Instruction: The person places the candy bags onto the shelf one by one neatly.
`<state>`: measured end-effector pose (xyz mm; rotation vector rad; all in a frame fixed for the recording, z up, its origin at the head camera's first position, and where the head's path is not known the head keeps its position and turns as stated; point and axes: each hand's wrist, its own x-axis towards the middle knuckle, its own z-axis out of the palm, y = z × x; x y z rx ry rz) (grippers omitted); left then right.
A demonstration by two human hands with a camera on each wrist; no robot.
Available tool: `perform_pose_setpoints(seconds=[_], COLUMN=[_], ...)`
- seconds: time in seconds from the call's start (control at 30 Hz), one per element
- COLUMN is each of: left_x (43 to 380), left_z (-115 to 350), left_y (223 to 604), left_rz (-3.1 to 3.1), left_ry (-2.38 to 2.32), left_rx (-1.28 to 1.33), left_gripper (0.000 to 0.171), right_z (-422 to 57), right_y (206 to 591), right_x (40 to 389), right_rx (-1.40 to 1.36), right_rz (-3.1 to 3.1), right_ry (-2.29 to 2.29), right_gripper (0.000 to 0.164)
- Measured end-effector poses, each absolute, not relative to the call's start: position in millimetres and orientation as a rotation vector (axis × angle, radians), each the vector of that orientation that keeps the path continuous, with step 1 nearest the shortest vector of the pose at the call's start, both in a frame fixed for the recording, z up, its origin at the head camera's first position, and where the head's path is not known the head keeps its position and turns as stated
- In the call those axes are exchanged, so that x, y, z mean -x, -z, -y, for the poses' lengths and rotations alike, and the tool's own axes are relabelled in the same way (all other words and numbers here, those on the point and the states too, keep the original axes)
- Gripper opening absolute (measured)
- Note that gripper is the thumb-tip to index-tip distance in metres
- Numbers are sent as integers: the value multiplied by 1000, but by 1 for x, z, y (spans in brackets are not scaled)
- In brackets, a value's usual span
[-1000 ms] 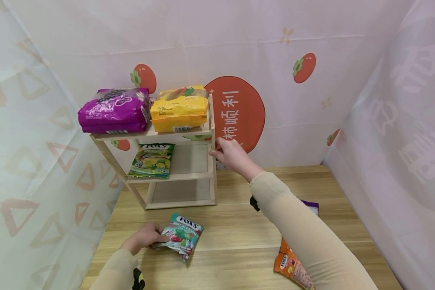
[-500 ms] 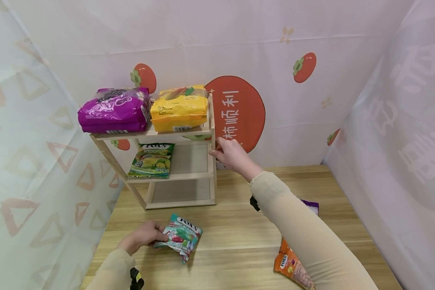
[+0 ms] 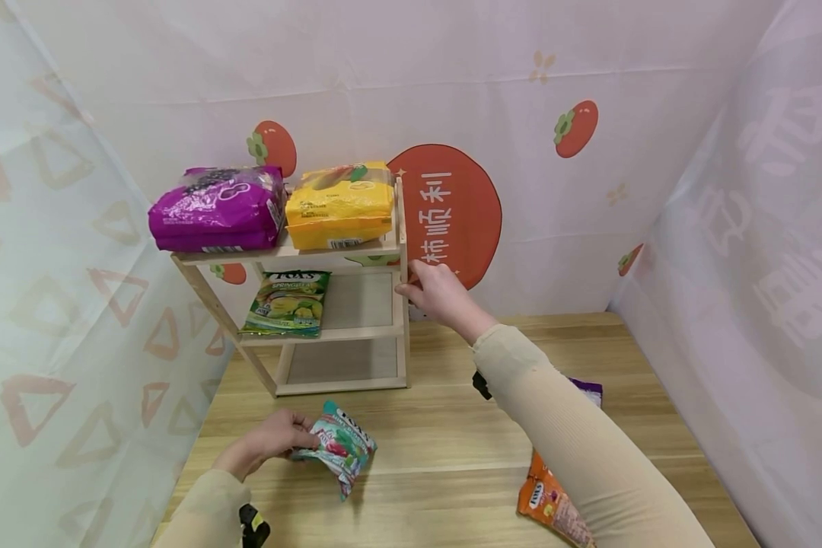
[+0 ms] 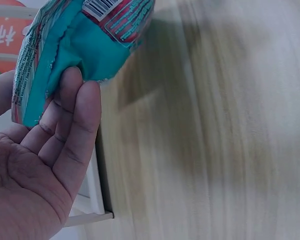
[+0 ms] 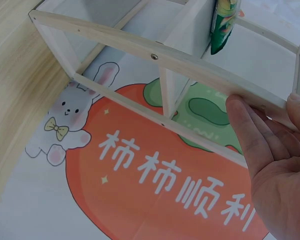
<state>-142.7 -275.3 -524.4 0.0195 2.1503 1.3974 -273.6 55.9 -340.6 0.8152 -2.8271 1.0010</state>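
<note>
My left hand pinches a teal Fox's candy bag by its left end, low over the wood-grain table in front of the rack. In the left wrist view the thumb is on one side of the bag and the fingers on the other, with its barcode side showing. My right hand holds the right front post of the small wooden rack. The right wrist view has thumb and fingers on either side of that post. A green Fox's bag leans on the rack's middle shelf.
Atop the rack sit a purple bag and a yellow bag. An orange Fox's bag and a purple-edged bag lie on the table, partly hidden by the right sleeve. Printed cloth encloses the back and sides.
My left hand has shifted slightly left, and the teal bag has tilted, its far end swinging a little left. The right hand stays on the rack post.
</note>
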Motion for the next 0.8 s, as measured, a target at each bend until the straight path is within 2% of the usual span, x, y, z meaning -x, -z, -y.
perform_pose_setpoints(seconds=[0.53, 0.8], left_x=[145, 147], left_z=[274, 275], left_y=[492, 476], left_rz=[-2106, -2092], left_ry=[-1498, -1514], left_rx=[-75, -107], left_gripper=[30, 27], right_z=[-56, -56], right_y=[341, 340], right_x=[273, 272], right_rx=[-810, -811], right_rz=[2821, 2823], right_ry=[-1015, -1023], right_gripper=[20, 21])
